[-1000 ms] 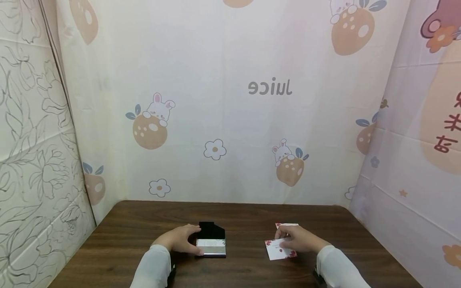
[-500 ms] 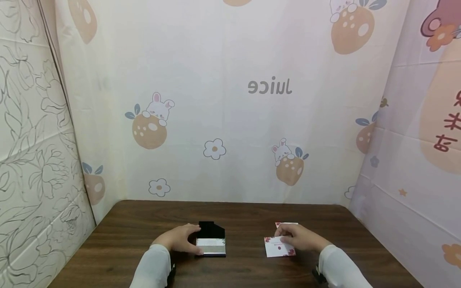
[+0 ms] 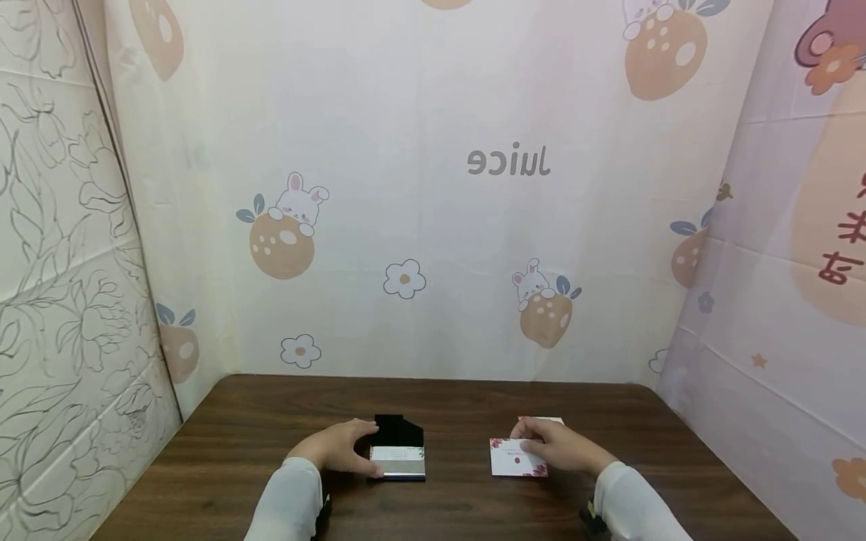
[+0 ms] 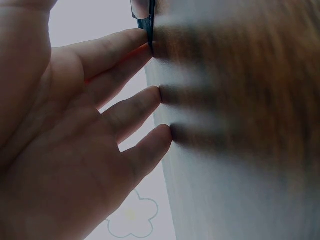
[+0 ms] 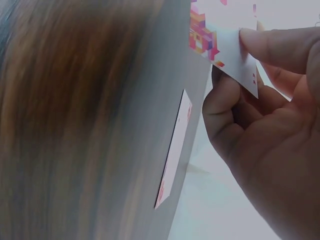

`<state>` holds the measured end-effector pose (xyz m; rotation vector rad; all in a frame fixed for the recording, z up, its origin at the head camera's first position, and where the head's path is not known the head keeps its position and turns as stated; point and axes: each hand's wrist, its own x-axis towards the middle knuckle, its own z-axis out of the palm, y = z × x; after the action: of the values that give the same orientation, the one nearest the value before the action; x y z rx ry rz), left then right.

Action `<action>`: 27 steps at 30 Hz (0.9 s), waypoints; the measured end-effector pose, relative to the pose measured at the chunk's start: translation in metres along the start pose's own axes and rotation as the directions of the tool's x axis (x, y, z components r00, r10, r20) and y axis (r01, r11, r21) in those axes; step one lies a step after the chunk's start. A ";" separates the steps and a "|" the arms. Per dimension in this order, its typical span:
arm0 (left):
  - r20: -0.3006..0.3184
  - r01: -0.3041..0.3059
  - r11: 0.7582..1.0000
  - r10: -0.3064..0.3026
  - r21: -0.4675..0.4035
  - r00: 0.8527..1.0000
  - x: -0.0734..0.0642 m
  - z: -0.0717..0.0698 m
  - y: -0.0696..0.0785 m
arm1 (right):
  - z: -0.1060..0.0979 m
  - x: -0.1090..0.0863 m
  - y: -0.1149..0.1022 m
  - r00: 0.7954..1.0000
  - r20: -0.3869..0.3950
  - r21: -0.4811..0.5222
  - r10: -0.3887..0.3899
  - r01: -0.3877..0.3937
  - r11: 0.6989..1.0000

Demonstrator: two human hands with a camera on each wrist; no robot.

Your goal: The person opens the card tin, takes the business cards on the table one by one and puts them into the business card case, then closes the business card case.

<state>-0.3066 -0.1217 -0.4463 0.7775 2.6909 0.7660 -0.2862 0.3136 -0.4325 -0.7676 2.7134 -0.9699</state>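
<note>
An opened card case (image 3: 399, 467) lies on the table, its black lid (image 3: 399, 433) folded back and a printed white card showing inside. My left hand (image 3: 336, 448) rests at its left side, thumb at the near corner and index finger by the lid. In the left wrist view the outstretched fingers (image 4: 137, 112) touch the table and the case's dark edge. My right hand (image 3: 564, 448) pinches a white business card (image 3: 504, 460) with red floral corners, above the table. Behind it another such card (image 3: 544, 418) lies on the wood, also visible in the right wrist view.
A dark brown wooden table (image 3: 460, 511) with rounded far corners carries everything. Behind it hangs a pale curtain (image 3: 419, 330) printed with rabbits, fruit and flowers. More printed cloth stands at the left and right sides.
My right hand has shifted the pinched card a little to the left and away from me, and the card has levelled out. The left hand and the card case have stayed in place.
</note>
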 end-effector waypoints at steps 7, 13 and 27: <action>-0.009 -0.011 1.000 0.011 0.005 1.000 -0.002 0.000 0.000 | 0.004 0.012 -0.010 0.999 -0.047 0.005 -0.010 0.011 1.000; -0.013 -0.012 1.000 0.012 0.009 1.000 -0.002 0.001 -0.001 | 0.013 0.025 -0.021 0.997 -0.069 -0.014 -0.036 0.035 0.999; -0.010 -0.003 1.000 0.003 0.021 1.000 -0.002 0.000 0.002 | 0.039 0.073 -0.057 0.993 -0.105 0.001 -0.046 0.046 0.999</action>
<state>-0.3044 -0.1214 -0.4452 0.7853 2.7110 0.7453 -0.3131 0.2171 -0.4250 -0.8039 2.7936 -1.0538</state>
